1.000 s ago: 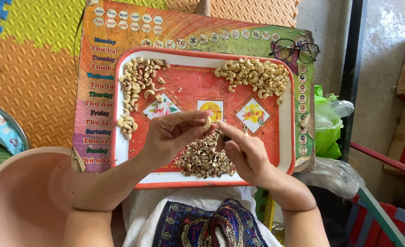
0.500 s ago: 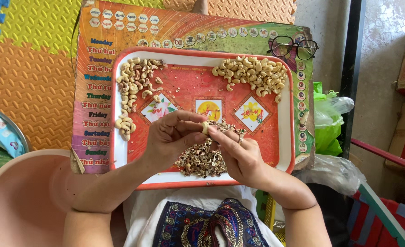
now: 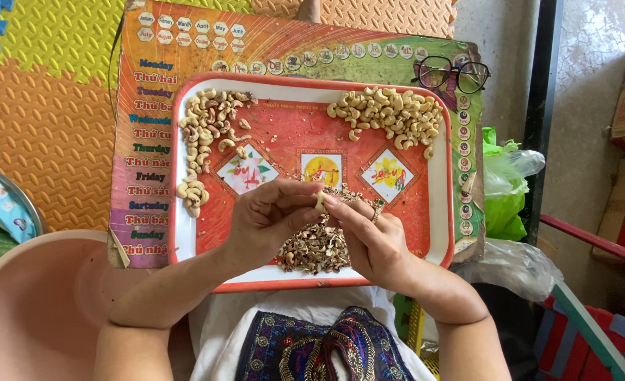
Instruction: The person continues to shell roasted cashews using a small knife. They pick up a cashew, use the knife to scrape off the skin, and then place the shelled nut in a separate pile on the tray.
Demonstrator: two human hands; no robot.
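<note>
Both hands meet over the middle of the red tray [image 3: 439, 212], just above the pile of brown skins [image 3: 319, 243] near its front edge. The left hand [image 3: 266, 219] and the right hand [image 3: 369, 236] pinch one pale cashew nut [image 3: 319, 201] between thumb and fingertips, the other fingers curled in. One heap of nuts [image 3: 203, 137], some with dark skin on them, lies along the left side of the tray, and a heap of clean pale nuts [image 3: 393, 116] lies at the far right corner. To peel well, I think it is better to hold the nut lightly, rub the skin off with the thumb nail, and keep the hands over the skins so the bits fall on the pile.
</note>
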